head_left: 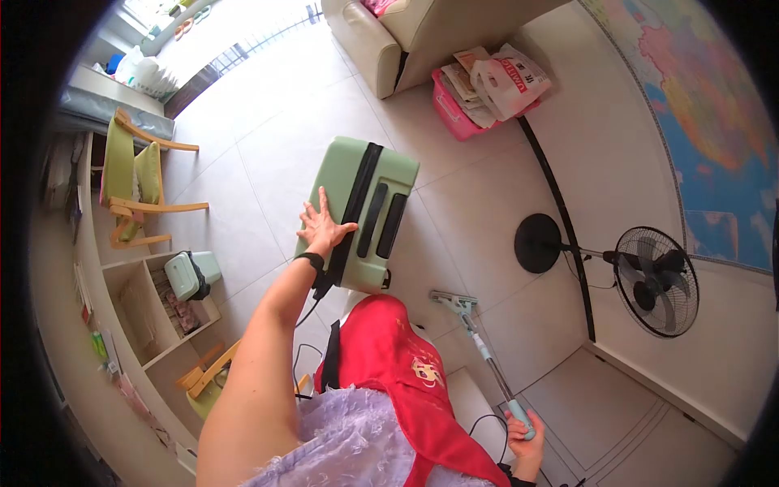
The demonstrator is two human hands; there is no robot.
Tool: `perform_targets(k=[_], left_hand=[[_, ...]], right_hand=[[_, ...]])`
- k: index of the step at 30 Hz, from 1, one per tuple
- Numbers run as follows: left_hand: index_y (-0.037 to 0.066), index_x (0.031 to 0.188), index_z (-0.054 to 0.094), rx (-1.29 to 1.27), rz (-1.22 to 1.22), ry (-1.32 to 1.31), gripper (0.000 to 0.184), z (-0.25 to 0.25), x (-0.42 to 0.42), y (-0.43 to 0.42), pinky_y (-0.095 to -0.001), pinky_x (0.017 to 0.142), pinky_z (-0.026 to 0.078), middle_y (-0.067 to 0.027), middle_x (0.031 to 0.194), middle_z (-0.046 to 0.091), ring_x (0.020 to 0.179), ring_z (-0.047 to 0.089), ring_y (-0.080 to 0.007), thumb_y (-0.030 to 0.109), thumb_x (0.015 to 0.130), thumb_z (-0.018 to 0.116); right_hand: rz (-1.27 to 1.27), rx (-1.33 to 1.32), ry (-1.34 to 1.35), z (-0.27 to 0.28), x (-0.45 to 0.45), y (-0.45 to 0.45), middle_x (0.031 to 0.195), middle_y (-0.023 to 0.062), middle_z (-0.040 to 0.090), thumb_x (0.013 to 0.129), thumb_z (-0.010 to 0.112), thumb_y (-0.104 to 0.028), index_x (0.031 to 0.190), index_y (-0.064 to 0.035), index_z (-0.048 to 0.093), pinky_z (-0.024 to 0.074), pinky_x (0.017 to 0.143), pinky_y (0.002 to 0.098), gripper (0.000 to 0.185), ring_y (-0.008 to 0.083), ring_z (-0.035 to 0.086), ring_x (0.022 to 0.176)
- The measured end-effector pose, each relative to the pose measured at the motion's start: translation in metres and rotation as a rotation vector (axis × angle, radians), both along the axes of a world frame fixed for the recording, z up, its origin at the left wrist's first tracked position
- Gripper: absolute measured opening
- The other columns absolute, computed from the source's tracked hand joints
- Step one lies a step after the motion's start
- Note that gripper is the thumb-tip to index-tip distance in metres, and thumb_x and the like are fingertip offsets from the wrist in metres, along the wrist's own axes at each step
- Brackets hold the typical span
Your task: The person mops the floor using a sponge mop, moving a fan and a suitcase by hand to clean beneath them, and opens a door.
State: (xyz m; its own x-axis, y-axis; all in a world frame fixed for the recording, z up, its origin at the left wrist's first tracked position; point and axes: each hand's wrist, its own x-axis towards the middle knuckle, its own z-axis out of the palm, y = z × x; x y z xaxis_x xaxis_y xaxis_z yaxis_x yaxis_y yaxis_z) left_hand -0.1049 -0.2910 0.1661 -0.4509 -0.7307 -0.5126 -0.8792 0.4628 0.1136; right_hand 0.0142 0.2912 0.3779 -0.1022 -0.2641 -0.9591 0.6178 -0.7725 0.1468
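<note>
A light green hard-shell suitcase [339, 170] with a black zip band and a dark handle stands on the tiled floor in front of me. My left hand [326, 230] rests on it with the fingers spread, holding nothing. At the lower right, my right hand [526, 438] is wrapped around the pale grip of a small mop [494, 367]. Its metal pole slants away from me, and its flat pale blue head touches the floor near the suitcase's corner. A red apron [381, 341] covers my front, and a black band circles my left wrist.
A black standing fan [656, 280] and a wall map [714, 105] are on the right. A pink basket [456, 114] with paper and bags is beside a beige sofa [365, 49]. Left are a green-cushioned chair [146, 174], a shelf [134, 304] and a lidded bin [191, 274].
</note>
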Motion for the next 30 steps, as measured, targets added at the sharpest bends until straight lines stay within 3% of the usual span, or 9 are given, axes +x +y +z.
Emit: perform_targets(k=[7, 17, 23, 27, 28, 30], left_hand=[[0.035, 0.138, -0.003, 0.109, -0.274, 0.102, 0.114, -0.015, -0.076, 0.004, -0.0616, 0.091, 0.031, -0.0174, 0.142, 0.013, 0.124, 0.025, -0.0422, 0.053, 0.056, 0.074], [0.038, 0.137, -0.006, 0.104, -0.508, 0.043, 0.105, -0.010, -0.185, 0.106, -0.0612, 0.087, 0.035, -0.0130, 0.142, 0.013, 0.122, 0.029, -0.0390, 0.057, 0.064, 0.066], [0.038, 0.137, -0.007, 0.124, -0.486, 0.054, 0.098, -0.020, -0.259, 0.177, -0.0607, 0.082, 0.039, -0.0101, 0.131, 0.030, 0.114, 0.037, -0.0375, 0.054, 0.070, 0.062], [0.037, 0.137, -0.009, 0.044, -0.551, 0.044, 0.097, -0.035, -0.308, 0.215, -0.0511, 0.081, 0.044, -0.0177, 0.122, 0.037, 0.105, 0.046, -0.0388, 0.054, 0.072, 0.060], [0.032, 0.137, -0.011, -0.004, -0.586, 0.038, 0.098, -0.032, -0.318, 0.226, -0.0463, 0.081, 0.044, -0.0208, 0.114, 0.043, 0.102, 0.048, -0.0393, 0.057, 0.072, 0.058], [0.028, 0.137, -0.013, -0.012, -0.604, 0.088, 0.100, -0.046, -0.338, 0.236, -0.0454, 0.081, 0.044, -0.0217, 0.109, 0.046, 0.101, 0.049, -0.0390, 0.061, 0.072, 0.055]], right_hand=[[0.001, -0.001, 0.053, -0.007, 0.021, 0.012, 0.063, 0.0015, 0.040, 0.082, 0.054, -0.030, 0.109, 0.0110, 0.038, 0.0342, 0.041, 0.0198, 0.052, 0.0069, 0.041, 0.047], [-0.032, -0.022, 0.075, -0.008, 0.011, 0.038, 0.064, 0.0019, 0.042, 0.083, 0.052, -0.035, 0.109, 0.0119, 0.038, 0.0346, 0.041, 0.0201, 0.055, 0.0067, 0.041, 0.046], [-0.111, -0.055, 0.080, -0.004, -0.003, 0.049, 0.062, 0.0011, 0.041, 0.085, 0.049, -0.037, 0.107, 0.0121, 0.038, 0.0324, 0.040, 0.0189, 0.055, 0.0072, 0.038, 0.046], [-0.107, -0.030, 0.074, -0.006, -0.005, 0.055, 0.062, 0.0010, 0.040, 0.086, 0.046, -0.038, 0.106, 0.0122, 0.040, 0.0306, 0.039, 0.0185, 0.054, 0.0076, 0.037, 0.046], [-0.124, -0.018, 0.068, -0.005, -0.008, 0.055, 0.062, 0.0012, 0.041, 0.087, 0.045, -0.039, 0.105, 0.0118, 0.041, 0.0297, 0.039, 0.0188, 0.054, 0.0076, 0.037, 0.045], [-0.121, 0.012, 0.078, -0.001, -0.013, 0.052, 0.061, 0.0009, 0.041, 0.087, 0.045, -0.039, 0.104, 0.0115, 0.042, 0.0291, 0.038, 0.0190, 0.054, 0.0075, 0.037, 0.044]])
